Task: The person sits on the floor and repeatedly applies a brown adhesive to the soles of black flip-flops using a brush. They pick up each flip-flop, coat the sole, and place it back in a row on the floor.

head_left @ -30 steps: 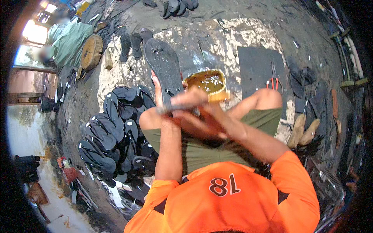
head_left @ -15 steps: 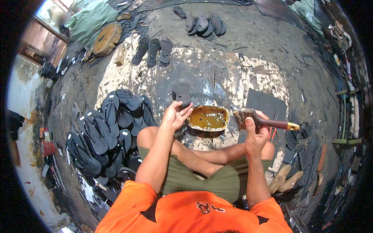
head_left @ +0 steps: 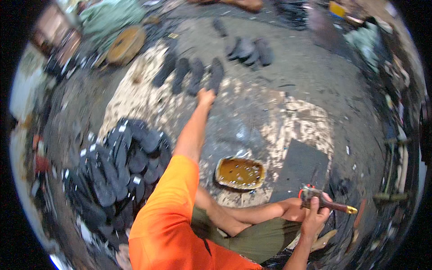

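My left hand (head_left: 206,96) reaches far forward, its fingers closed on the near end of a black sandal sole (head_left: 217,74). That sole is at the right end of a row of several dark soles (head_left: 181,75) on the stained sheet (head_left: 128,92). Motion blurs the fingertips. Over by my right knee, my right hand (head_left: 316,213) is wrapped round a wide paintbrush (head_left: 332,205) with a dark red-brown handle and a gold-coloured end. The bristles point left. Between my hands stands an open container (head_left: 219,171) of amber liquid with a crusted rim.
A heap of black flip-flops (head_left: 105,175) lies at my left. More dark soles (head_left: 247,49) are on the floor at the far side. A flat dark sheet (head_left: 300,168) rests right of the container. A round wooden block (head_left: 126,45) stands far left, beside a green bag (head_left: 112,18).
My left hand has carried the sole from beside the container forward to the row's right end. My right hand has drawn back toward my knee with the paintbrush. The view has shifted.
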The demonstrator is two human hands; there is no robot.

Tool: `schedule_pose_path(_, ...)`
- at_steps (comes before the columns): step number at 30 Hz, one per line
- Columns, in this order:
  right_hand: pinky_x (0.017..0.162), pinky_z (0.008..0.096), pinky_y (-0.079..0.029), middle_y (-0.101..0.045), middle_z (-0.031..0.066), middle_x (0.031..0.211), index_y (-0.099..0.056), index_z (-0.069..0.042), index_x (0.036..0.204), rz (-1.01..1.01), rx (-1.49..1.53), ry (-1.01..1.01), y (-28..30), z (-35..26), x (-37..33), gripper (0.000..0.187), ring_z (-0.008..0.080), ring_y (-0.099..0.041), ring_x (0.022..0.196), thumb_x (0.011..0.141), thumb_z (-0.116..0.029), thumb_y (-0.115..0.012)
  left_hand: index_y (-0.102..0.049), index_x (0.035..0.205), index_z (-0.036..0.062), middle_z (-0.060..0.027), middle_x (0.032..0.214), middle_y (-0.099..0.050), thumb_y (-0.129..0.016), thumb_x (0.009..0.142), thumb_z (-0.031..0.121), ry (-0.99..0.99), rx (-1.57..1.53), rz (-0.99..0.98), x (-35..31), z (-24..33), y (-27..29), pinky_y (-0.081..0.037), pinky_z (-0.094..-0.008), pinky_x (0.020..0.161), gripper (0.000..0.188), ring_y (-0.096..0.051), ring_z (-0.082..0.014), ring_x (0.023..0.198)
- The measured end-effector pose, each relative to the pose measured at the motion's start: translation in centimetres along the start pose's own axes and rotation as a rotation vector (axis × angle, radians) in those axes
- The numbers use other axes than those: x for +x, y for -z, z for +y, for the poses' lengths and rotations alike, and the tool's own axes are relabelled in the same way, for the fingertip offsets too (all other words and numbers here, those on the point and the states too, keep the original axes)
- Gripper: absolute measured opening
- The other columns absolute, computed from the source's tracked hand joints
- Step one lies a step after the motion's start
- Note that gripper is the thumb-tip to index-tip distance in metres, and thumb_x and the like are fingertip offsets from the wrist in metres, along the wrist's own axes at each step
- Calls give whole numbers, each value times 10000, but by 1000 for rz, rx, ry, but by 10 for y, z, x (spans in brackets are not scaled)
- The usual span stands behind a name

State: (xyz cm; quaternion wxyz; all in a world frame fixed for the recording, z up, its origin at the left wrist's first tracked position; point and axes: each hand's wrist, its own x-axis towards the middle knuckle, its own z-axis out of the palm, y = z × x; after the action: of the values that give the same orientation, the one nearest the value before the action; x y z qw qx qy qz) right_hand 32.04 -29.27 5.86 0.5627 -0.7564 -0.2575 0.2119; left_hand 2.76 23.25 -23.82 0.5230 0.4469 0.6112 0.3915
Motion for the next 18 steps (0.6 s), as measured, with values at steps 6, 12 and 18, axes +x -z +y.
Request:
schedule_pose_path(6,765,283,-483,-594,70,1089,-509,-37,1310,3,-77,-49,-31,31,9,404,139,-558,899,967,-230,-600,-660,880,24,-136,789,-696,-553,945,358,-529,392,-152,-192,158,26,-511,-381,702,356,-676,-261,737)
schedule_pose_path(12,920,311,-467,-599,87,1197,-493,-19,1348,-212,103,22,-88,22,21,429,163,-580,1036,985,-234,-567,-675,1068,39,-127,954,-700,-669,878,203,-713,836,546,-377,206,255,-516,-377,762,251,-664,-244,840)
schedule_pose_path(18,888,301,-466,-688,151,1071,-631,33,1190,-669,-450,-25,-128,7,14,431,167,-617,968,933,-313,-625,-623,1127,149,-100,1051,-674,-719,796,307,-317,1471,763,-441,156,328,-467,-414,866,378,-632,-301,1002)
